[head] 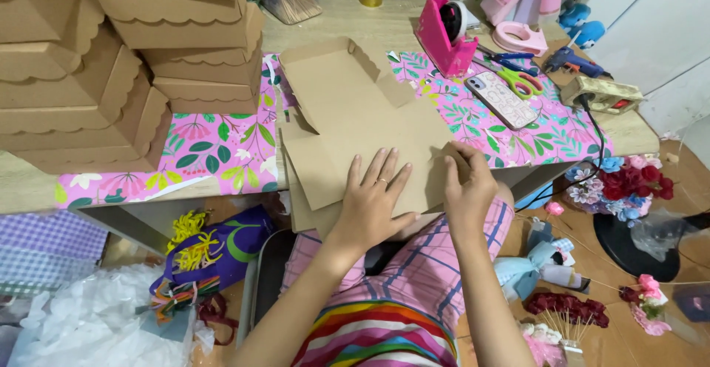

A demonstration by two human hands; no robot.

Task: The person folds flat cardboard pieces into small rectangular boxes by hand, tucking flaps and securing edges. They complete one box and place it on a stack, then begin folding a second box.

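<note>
Bench (pixel 222 182) w/ floral pink cover; I see flat cardboard box blank (pixel 355 126) at its front edge. Left hand (pixel 372 204) pressed flat on it, fingers spread; right hand (pixel 468 189) pinches its right flap. Stacked boxes (pixel 126 64) left.

Bare forearms, ring on left grip (pixel 370 204), pink plaid clothing.

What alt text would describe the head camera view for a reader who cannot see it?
A person's left hand presses flat on an unfolded brown cardboard box while the right hand grips its right flap. Folded scalloped boxes are stacked at left; a pink tape dispenser, scissors and a phone lie at right.
</note>
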